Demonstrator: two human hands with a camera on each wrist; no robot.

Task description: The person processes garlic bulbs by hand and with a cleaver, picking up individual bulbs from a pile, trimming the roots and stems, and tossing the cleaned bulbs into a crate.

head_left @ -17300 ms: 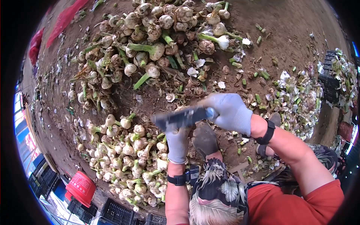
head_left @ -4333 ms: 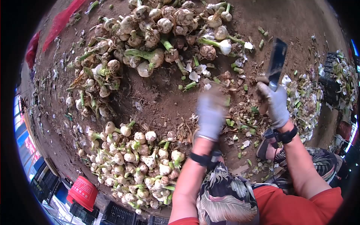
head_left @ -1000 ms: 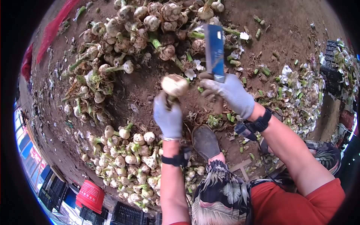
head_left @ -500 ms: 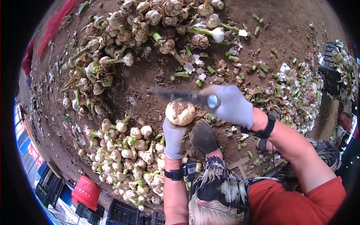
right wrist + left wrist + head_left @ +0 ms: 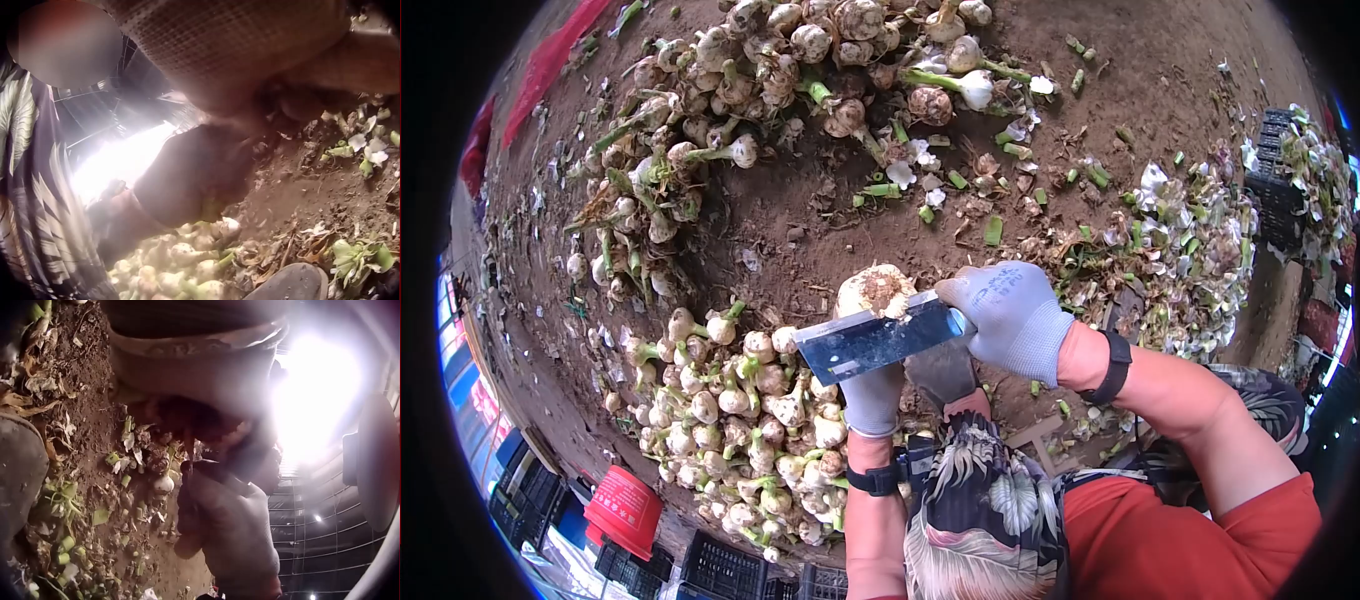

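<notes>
Right hand: gloved, fingers curled closed round the handle of the knife, knuckles up, thumb side toward the blade. Right forearm comes in on a slant from the person's right, elbow bent and out wide, wrist near straight, black strap on it. Blade runs across the front of the body toward the person's left, broad face showing to the head camera, tip end a bit closer to the person than the handle end.

Left hand: gloved, holds the garlic bulb from below, root side up. Blade and bulb cover most of the fingers, so can't tell how far they wrap. Left forearm points nearly straight out from the body, strapped at the wrist.

Bulb sits just beyond the blade, far edge of the blade overlapping its near side; can't tell if it's cutting in. Both are held up off the ground, shoe beneath and beside. Pale bulb pile lies by the left forearm, dirtier stemmed pile farther out, scraps to the person's right.
</notes>
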